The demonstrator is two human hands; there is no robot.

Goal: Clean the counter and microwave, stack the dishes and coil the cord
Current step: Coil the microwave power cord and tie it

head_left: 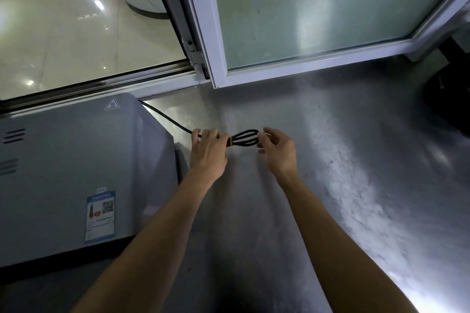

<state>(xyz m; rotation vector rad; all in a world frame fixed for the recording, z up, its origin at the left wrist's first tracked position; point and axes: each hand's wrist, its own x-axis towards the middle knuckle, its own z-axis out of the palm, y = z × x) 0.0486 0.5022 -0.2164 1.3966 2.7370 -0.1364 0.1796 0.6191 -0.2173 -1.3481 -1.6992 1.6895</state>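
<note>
Head view: one black cord (244,138), folded into several loops and bound by one yellow tie (231,142), lay over the steel counter (343,160) beside one microwave (76,165). The left hand (207,150) gripped the bundle at the tie. The right hand (278,146) pinched the loop ends.

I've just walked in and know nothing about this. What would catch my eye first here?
Two bare hands meet mid-frame over a steel counter: the left hand grips a looped black cord by its yellow tie, the right hand at the loops' far end. The cord runs back behind the grey microwave on the left.
</note>
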